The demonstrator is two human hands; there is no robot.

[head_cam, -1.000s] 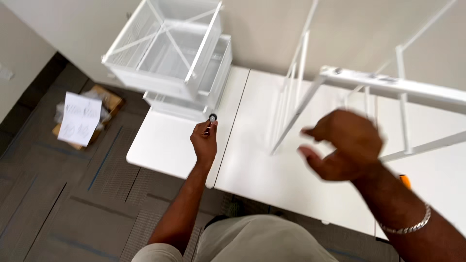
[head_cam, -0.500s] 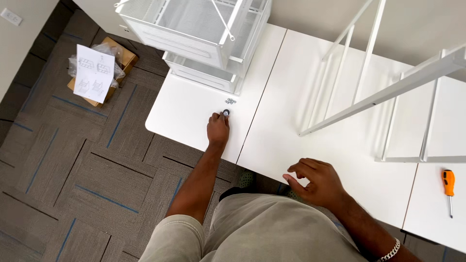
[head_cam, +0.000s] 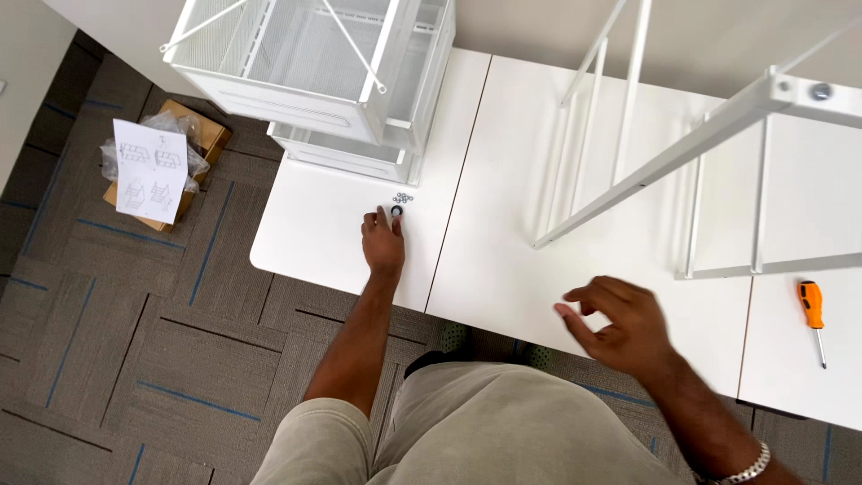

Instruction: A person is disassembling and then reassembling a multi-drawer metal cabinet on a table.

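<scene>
My left hand (head_cam: 384, 241) reaches across the white table (head_cam: 314, 242), its fingertips pinching a small black ring-shaped part (head_cam: 396, 211). Just beyond it lies a little cluster of small metal nuts (head_cam: 403, 198). My right hand (head_cam: 620, 321) hovers over the table's near edge, fingers loosely curled and apart, holding nothing. A white metal frame (head_cam: 646, 171) of thin bars stands tilted on the table above my right hand.
Stacked white mesh drawers (head_cam: 314, 72) sit at the table's far left. An orange-handled screwdriver (head_cam: 813, 314) lies at the right. On the carpet at left, a cardboard box (head_cam: 193, 144) with plastic wrap and an instruction sheet (head_cam: 150, 171).
My left hand stays at the small parts, pinching the black ring. My right hand dropped from the frame to the table's near edge, then lifted slightly to the right. The view shifted.
</scene>
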